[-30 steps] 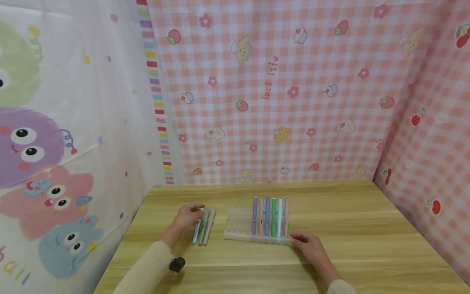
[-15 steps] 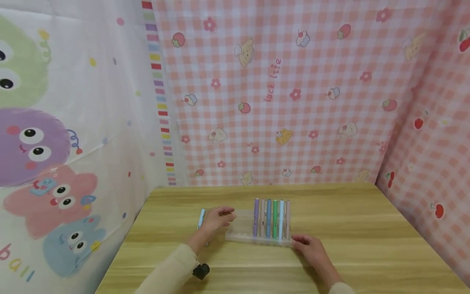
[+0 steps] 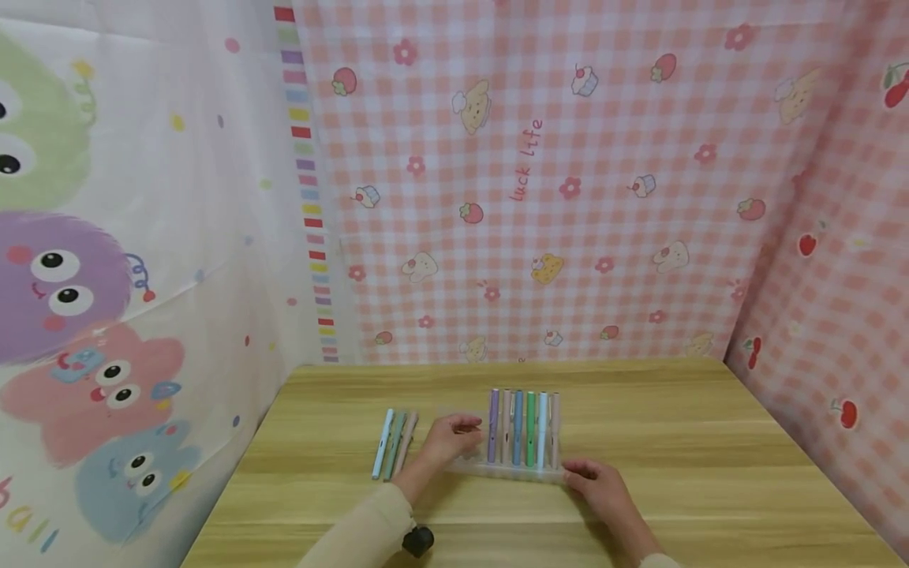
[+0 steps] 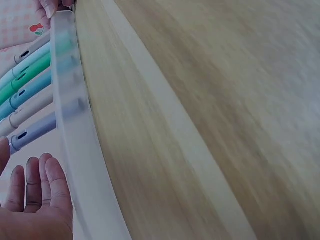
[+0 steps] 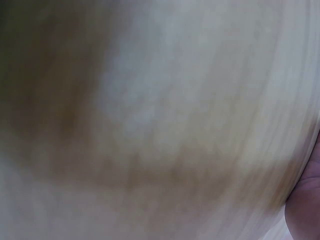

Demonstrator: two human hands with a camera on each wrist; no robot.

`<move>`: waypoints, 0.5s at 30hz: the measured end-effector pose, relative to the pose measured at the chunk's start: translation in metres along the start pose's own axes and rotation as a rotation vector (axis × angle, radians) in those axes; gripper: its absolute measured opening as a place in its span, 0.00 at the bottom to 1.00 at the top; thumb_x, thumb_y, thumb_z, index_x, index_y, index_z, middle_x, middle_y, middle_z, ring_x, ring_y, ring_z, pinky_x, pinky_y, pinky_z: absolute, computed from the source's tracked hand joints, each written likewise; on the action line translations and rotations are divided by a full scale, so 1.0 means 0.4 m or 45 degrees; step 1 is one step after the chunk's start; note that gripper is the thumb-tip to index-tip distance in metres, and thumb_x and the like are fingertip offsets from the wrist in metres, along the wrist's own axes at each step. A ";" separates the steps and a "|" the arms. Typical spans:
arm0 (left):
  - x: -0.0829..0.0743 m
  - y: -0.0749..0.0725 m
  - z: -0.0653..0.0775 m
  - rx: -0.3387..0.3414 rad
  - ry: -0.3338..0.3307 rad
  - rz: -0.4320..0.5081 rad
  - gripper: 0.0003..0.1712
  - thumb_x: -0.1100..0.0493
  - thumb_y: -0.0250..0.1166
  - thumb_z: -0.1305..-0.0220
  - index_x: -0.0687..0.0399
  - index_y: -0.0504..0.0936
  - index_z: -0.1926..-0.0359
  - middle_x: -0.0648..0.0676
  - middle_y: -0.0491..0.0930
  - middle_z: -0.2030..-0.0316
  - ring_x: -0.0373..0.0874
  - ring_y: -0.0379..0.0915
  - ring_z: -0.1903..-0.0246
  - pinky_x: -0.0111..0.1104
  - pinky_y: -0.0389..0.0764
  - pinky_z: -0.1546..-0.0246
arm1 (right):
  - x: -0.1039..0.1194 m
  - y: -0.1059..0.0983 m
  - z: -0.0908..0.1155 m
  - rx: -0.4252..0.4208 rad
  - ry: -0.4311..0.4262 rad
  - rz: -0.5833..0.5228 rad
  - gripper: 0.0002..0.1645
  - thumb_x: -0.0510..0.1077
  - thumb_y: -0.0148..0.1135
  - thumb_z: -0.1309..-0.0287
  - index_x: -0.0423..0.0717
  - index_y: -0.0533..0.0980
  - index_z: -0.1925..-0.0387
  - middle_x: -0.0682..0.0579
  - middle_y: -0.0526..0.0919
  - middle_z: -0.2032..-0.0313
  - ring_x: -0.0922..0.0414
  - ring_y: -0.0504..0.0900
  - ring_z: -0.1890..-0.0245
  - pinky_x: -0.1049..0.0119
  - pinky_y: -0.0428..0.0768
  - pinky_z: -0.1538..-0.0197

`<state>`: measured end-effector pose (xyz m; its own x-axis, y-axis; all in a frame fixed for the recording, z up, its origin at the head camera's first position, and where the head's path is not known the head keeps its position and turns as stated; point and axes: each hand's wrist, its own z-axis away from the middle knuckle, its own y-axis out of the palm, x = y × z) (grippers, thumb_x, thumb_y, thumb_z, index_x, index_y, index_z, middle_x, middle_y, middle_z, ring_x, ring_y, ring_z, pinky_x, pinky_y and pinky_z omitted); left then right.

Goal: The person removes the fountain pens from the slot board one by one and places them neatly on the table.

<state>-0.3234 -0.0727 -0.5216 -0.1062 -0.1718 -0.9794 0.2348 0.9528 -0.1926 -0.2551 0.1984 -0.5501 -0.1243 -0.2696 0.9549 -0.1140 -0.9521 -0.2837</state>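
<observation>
A translucent pen case (image 3: 507, 472) lies on the table with a row of capped pens standing out of its slotted front strip. At the row's left end is a purple pen (image 3: 493, 426); a green pen (image 3: 530, 430) and a light blue pen (image 3: 543, 430) are farther right. My left hand (image 3: 449, 443) is over the case's left part, its fingers relaxed and holding nothing. In the left wrist view its fingertips are close to the purple pen (image 4: 35, 131), apparently not gripping it. My right hand (image 3: 600, 485) pinches the case's right front corner; the right wrist view is mostly blurred tabletop.
Three loose pens lie left of the case: light blue (image 3: 382, 443), grey-green (image 3: 394, 447) and pinkish beige (image 3: 407, 438). A small black device (image 3: 418, 540) is at my left wrist. Patterned cloths (image 3: 604, 221) stand behind and beside the wooden table (image 3: 675, 418).
My left hand has moved right, from above the loose pens to the left part of the case. The loose pens show again. My right hand stays at the case's corner.
</observation>
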 end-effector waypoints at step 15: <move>0.007 0.052 -0.021 -0.099 -0.004 0.129 0.16 0.70 0.69 0.40 0.76 0.80 0.52 0.59 0.82 0.63 0.40 0.76 0.66 0.31 0.81 0.67 | 0.003 -0.001 0.002 0.005 0.011 0.005 0.12 0.31 0.63 0.38 0.29 0.81 0.54 0.43 0.84 0.59 0.55 0.81 0.61 0.65 0.83 0.59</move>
<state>-0.3271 -0.0512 -0.5279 -0.0827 -0.0745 -0.9938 0.1686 0.9818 -0.0876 -0.2545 0.1981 -0.5486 -0.1331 -0.2724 0.9529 -0.1099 -0.9515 -0.2874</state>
